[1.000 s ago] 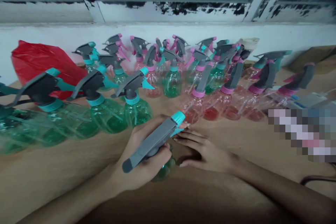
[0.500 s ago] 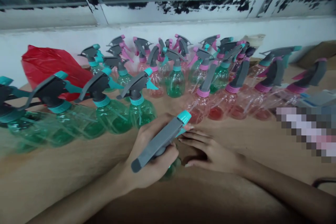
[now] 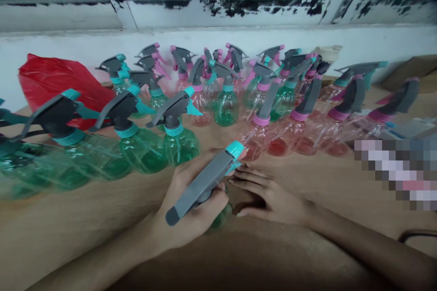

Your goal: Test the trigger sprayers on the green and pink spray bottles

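A spray bottle with a grey and turquoise trigger head stands close in front of me. My left hand is wrapped round its neck, and its nozzle points away to the right. Only a bit of its green body shows below the hand. Just right of the bottle, my right hand rests low over the table with its fingers stretched out, holding nothing. Whether its fingertips touch the bottle I cannot tell. The nearest other bottles are a green spray bottle beyond my left hand and a pink spray bottle beyond my right.
Several more green and pink spray bottles stand in rows across the wooden table toward the wall. A red plastic bag lies back left. A cardboard piece is back right, and a dark cable lies at right.
The view has shifted slightly, so most things appear a little further left. Both hands keep their posture, the left still gripping the spray bottle.
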### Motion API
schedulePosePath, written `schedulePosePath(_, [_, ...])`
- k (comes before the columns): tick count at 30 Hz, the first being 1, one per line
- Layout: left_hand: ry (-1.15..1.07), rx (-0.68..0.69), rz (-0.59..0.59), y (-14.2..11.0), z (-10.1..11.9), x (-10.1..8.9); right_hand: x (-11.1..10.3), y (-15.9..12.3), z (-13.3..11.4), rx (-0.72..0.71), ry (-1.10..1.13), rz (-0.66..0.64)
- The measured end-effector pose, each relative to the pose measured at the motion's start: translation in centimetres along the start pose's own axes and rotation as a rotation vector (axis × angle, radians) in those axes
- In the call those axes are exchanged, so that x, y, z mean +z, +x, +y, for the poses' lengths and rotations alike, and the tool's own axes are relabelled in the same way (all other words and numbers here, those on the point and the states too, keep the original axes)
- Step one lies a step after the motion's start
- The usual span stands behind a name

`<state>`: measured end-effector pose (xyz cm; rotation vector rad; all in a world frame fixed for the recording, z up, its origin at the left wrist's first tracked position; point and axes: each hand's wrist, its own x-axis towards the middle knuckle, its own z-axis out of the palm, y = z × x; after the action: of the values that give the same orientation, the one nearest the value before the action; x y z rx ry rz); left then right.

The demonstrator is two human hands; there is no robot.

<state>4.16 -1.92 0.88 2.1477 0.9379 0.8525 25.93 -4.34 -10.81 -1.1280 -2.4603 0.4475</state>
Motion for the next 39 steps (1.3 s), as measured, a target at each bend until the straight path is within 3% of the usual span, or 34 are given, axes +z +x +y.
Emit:
schedulePosePath(8, [-0.072,-0.029,-0.070,0.5,0.0,-0.4,0.0,0.0,0.0,0.000,0.012,0.002])
schedulePosePath(22, [-0.054,0.031,-0.074,0.4,0.4,-0.8,0.1,-0.1,0.0,-0.010,0.010,0.035])
schedulePosePath(39, [-0.060,-0.052,0.061,0.1,-0.5,0.2,0.0,0.0,0.0,-0.013,0.003,0.010])
